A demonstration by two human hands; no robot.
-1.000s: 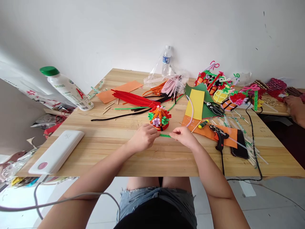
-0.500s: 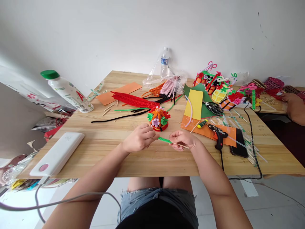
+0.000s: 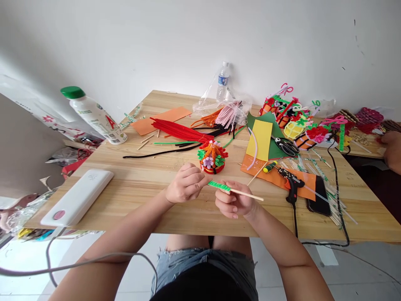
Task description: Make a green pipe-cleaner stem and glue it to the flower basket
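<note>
This looks like a small craft workspace: a plain wooden table (image 3: pixel 134 184) against a white wall (image 3: pixel 175 37), with a glue gun (image 3: pixel 293 186) and scissors (image 3: pixel 287 146) at right of centre, red pipe cleaners (image 3: pixel 180 130) in the middle, and finished-looking fuzzy flower pieces (image 3: pixel 294 121) toward the upper right.

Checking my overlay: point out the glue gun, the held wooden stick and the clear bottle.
Glue gun (image 3: pixel 292 195): head view, handle.
Held wooden stick (image 3: pixel 248 195): head view, bare shaft.
Clear bottle (image 3: pixel 223 80): head view, blue label.
</note>
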